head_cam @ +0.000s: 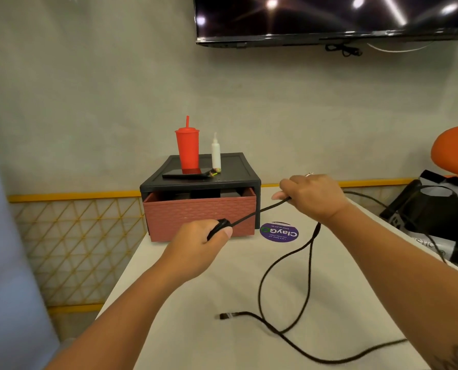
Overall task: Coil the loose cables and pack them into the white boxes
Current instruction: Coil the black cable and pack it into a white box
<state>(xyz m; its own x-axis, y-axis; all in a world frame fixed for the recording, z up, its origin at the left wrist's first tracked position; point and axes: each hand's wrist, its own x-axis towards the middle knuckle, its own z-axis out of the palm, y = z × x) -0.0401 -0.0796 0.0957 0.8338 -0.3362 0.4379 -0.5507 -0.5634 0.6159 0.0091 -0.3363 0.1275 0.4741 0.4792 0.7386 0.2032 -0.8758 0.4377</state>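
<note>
On the white table (196, 303) nearest the viewer, a black cable (260, 210) lies in loose loops. Above it, the left hand (204, 244) curls round a thick part of it, and the right hand (313, 198) pinches the taut stretch between. Beyond stands a pink drawer unit (201, 212) topped by a red cup (187, 149).
</note>
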